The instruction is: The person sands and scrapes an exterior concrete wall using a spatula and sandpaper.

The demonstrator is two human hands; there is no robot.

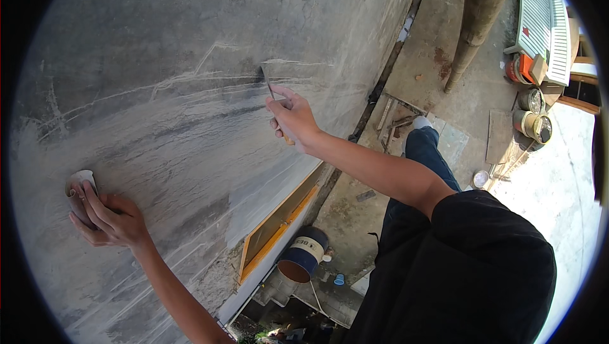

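Observation:
My left hand (112, 220) is at the lower left, close against a grey plastered wall (157, 130). Its fingers curl around a bent, greyish sheet (85, 172) that looks like sandpaper. Higher up and nearer the middle, my right hand (295, 118) grips a putty knife (266, 80), whose light wooden handle end shows below the fist. The thin blade is seen nearly edge-on with its tip at the wall; firm contact cannot be told. Pale streaks and ridges cross the wall around both hands, with fine cracks in the surface.
An orange-yellow wooden frame (280, 225) is set in the wall below. A dark blue drum (304, 253) and a blue cup (338, 279) are on the ground. To the right are a bamboo pole (471, 25), a pale slatted bench (537, 15), buckets (528, 125) and a wooden board (499, 137).

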